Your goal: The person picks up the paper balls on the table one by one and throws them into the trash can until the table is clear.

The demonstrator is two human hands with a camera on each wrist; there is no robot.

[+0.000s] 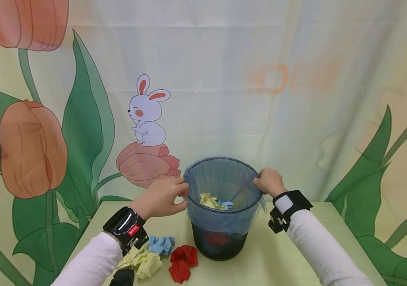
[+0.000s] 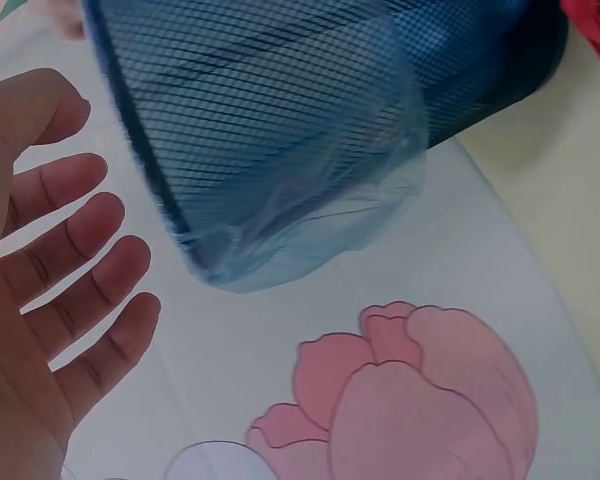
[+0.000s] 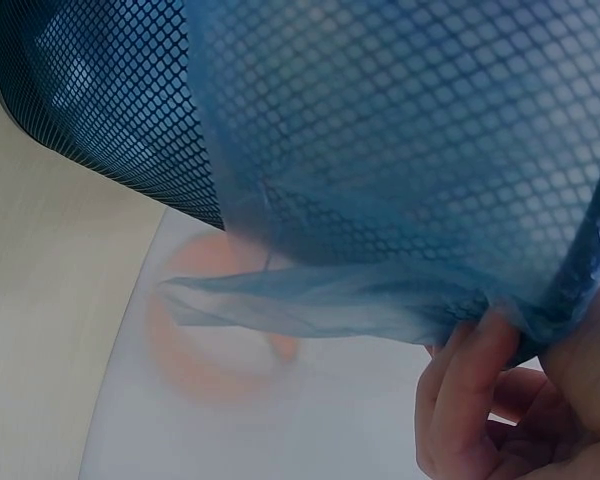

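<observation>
A black mesh wastebasket [image 1: 219, 244] stands upright on the table, lined with a thin blue plastic bag [image 1: 221, 223] folded over its rim. Inside lie crumpled yellow paper [image 1: 209, 200] and crumpled blue paper [image 1: 227, 205]. My left hand [image 1: 164, 195] is beside the left of the rim; in the left wrist view its loosely bent fingers [image 2: 88, 225] are spread, with a gap between them and the basket. On the opposite side, my right hand [image 1: 271, 182] grips the rim, its fingers [image 3: 470, 385] pinching the bag's edge there. A loose fold of bag hangs beside those fingers.
Left of the basket, crumpled blue paper [image 1: 161, 244], yellow paper [image 1: 148, 263], red paper [image 1: 182, 263] and a black crumpled piece [image 1: 123, 277] lie on the pale table [image 1: 278, 254]. Behind it hangs a cloth backdrop [image 1: 221, 99] printed with tulips and a rabbit.
</observation>
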